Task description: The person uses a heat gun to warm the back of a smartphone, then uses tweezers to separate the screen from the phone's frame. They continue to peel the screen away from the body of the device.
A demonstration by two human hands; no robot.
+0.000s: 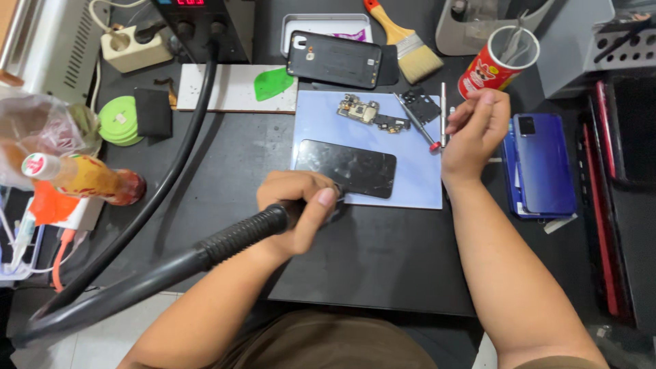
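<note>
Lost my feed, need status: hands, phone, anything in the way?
Left hand grips hot-air handle, nozzle at dark phone on blue mat. Right hand holds tweezers. Nothing blocking.

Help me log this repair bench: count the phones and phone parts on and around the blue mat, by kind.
Black phone, screen up on the blue mat, at the left hand: 1
Dark phone back cover: 1
Blue phones stacked beside the right hand: 2 or more, exact count unclear
Circuit boards and small parts: 3
Total: at least 7
</note>
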